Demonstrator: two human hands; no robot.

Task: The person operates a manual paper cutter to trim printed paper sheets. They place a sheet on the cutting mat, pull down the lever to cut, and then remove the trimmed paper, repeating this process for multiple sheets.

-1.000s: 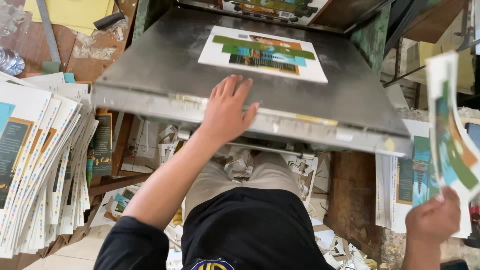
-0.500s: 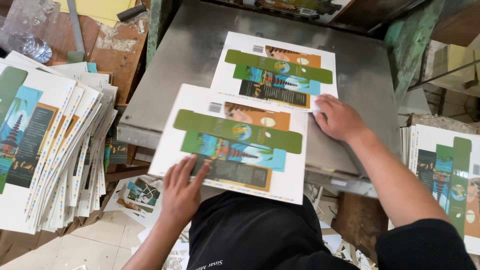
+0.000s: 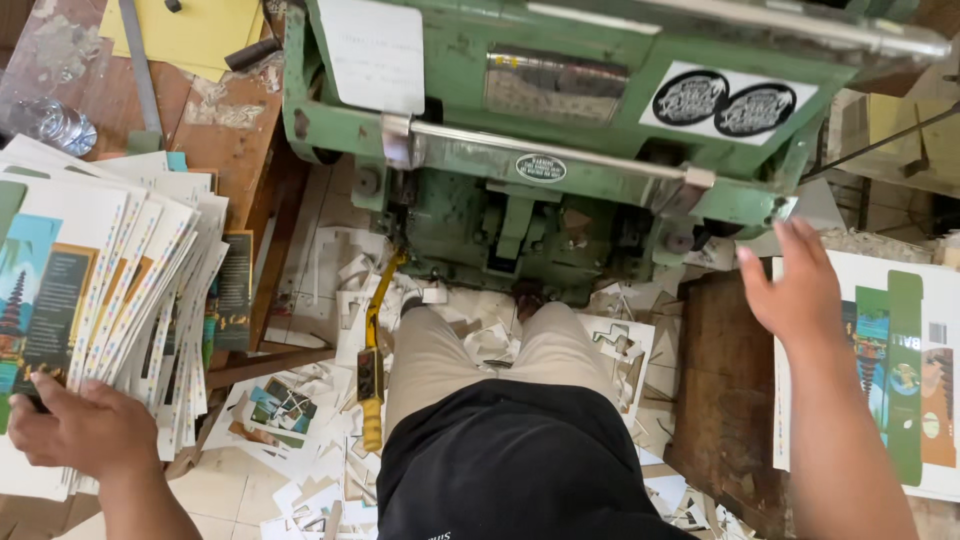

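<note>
Resting on stack: the left hand (image 3: 85, 430) lies on the near edge of the fanned stack of printed carton sheets (image 3: 95, 290) at the left, fingers (image 3: 45, 388) curled down onto the top sheets, pressing or pinching them; whether a sheet is actually gripped cannot be told.
Left stack: white sheets with blue, green and dark printed panels and dotted colour strips along their edges, splayed out on the wooden desk (image 3: 235, 130) beside the machine.
Right hand: the right hand (image 3: 795, 285) hovers open, fingers spread wide and holding nothing, just above the left edge of the right pile of printed sheets (image 3: 890, 380).
Right pile: flat white sheets showing green, blue and orange carton panels, lying at the far right beside a dark wooden board (image 3: 725, 380).
Machine: a green die-cutting press (image 3: 560, 130) fills the top centre, with a metal bar (image 3: 540, 155) across its front, an oval label and 2 round black stickers.
Lever: a yellow-handled lever (image 3: 372, 350) slopes down from the press base, left of the person's legs.
Floor: paper offcuts (image 3: 300, 400) lie scattered on the tiled floor around the feet.
Desk top left: yellow sheets (image 3: 185, 30), a grey strip and a clear plastic bottle (image 3: 58, 125).
Person: beige trousers, black shirt, standing squarely before the press.
</note>
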